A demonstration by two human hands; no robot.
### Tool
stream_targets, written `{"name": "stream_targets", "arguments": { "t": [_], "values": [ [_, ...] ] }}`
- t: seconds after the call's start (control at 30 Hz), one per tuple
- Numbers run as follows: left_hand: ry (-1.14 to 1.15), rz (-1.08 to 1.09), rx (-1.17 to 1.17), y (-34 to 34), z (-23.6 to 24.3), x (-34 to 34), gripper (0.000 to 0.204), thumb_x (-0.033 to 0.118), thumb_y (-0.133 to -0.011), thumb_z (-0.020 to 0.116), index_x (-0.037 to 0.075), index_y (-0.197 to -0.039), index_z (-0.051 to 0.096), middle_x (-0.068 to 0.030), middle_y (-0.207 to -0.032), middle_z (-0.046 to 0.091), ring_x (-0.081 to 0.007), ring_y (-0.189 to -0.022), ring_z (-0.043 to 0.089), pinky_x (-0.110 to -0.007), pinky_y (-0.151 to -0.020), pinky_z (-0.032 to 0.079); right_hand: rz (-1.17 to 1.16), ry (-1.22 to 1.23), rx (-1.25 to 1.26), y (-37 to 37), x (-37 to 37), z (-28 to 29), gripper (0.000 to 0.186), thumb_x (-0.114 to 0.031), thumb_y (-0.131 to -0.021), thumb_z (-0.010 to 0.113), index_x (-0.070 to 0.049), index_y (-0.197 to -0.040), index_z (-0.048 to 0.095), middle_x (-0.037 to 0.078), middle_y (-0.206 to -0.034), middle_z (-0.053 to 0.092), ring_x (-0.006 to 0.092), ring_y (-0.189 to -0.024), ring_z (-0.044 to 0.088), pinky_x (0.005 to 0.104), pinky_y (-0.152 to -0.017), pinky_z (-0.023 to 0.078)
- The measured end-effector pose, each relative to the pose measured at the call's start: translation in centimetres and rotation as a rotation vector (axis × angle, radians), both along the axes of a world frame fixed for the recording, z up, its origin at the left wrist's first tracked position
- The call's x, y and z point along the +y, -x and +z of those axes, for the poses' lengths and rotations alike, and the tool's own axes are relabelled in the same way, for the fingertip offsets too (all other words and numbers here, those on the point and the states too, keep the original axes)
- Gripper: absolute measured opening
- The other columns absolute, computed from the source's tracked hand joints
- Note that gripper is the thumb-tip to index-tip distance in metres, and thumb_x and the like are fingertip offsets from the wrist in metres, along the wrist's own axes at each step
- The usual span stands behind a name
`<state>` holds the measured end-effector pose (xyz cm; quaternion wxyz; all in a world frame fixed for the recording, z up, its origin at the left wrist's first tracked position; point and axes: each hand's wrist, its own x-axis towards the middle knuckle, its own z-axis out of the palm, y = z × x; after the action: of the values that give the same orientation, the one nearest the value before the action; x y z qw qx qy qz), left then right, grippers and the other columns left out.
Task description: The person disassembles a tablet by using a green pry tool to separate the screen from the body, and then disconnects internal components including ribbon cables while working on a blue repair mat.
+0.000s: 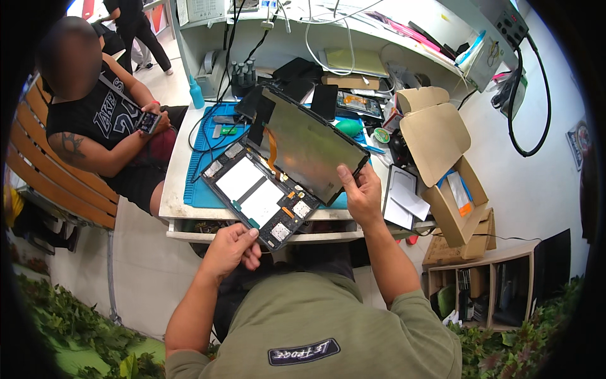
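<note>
My left hand (230, 252) grips the near edge of an opened tablet body (225, 187) between curled fingers and thumb; its white batteries and dark circuit boards show. My right hand (364, 196) holds the tablet's screen panel (303, 150) by its lower right corner, tilted up with the metallic back toward me. An orange ribbon cable (271, 148) runs between the two parts. Beneath them lies a blue work mat (196, 196) on the white desk.
At the left, a seated person (88, 132) holds a phone; others stand behind. An open cardboard box (454, 208) is at the right. Cables, a blue bottle (196, 93), phones (325, 101) and tools crowd the desk. A drawer (202, 232) juts out beneath, near a low shelf (480, 290).
</note>
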<state>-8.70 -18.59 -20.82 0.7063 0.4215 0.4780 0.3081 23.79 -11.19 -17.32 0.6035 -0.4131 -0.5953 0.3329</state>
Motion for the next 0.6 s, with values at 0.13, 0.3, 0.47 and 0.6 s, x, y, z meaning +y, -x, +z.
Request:
{"name": "stream_targets", "arguments": {
  "t": [0.13, 0.3, 0.47, 0.6],
  "values": [
    [-0.089, -0.035, 0.230, 1.3, 2.6, -0.3, 0.039, 0.035, -0.111, 0.066, 0.000, -0.096, 0.073, -0.0044, -0.063, 0.066, -0.0104, -0.046, 0.059, -0.025, -0.042, 0.045, -0.030, 0.014, 0.010, -0.1, -0.1, 0.0, 0.030, -0.018, -0.110, 0.068, 0.003, -0.132, 0.067, 0.007, -0.112, 0.076, 0.0100, -0.096, 0.065, 0.0262, -0.086, 0.051],
    [-0.426, 0.295, 0.181, 4.8, 1.2, 0.6, 0.035, 0.029, -0.108, 0.072, 0.000, -0.089, 0.073, -0.0005, -0.061, 0.062, -0.0052, -0.048, 0.050, -0.023, -0.046, 0.036, -0.052, 0.002, -0.002, -0.2, 0.1, -0.3, 0.029, -0.017, -0.110, 0.068, 0.005, -0.129, 0.068, 0.006, -0.105, 0.075, 0.0082, -0.089, 0.062, 0.0257, -0.080, 0.050],
    [-0.745, 0.651, 0.478, 6.2, -2.6, 2.3, 0.029, 0.022, -0.107, 0.074, 0.002, -0.088, 0.067, 0.0037, -0.066, 0.059, -0.0016, -0.057, 0.048, -0.022, -0.052, 0.035, -0.011, 0.015, 0.094, 0.4, -0.1, 0.4, 0.030, -0.017, -0.110, 0.068, 0.005, -0.131, 0.067, 0.007, -0.112, 0.076, 0.0099, -0.096, 0.066, 0.0265, -0.086, 0.052],
    [-0.851, 0.716, 0.577, 5.7, -3.3, 2.4, 0.027, 0.020, -0.104, 0.077, -0.002, -0.090, 0.070, 0.0020, -0.067, 0.062, -0.0036, -0.061, 0.052, -0.023, -0.056, 0.042, -0.004, 0.052, 0.085, -0.4, 0.2, -0.6, 0.031, -0.016, -0.110, 0.068, 0.004, -0.134, 0.066, 0.008, -0.117, 0.076, 0.0112, -0.102, 0.068, 0.0280, -0.092, 0.053]
  ]
}}
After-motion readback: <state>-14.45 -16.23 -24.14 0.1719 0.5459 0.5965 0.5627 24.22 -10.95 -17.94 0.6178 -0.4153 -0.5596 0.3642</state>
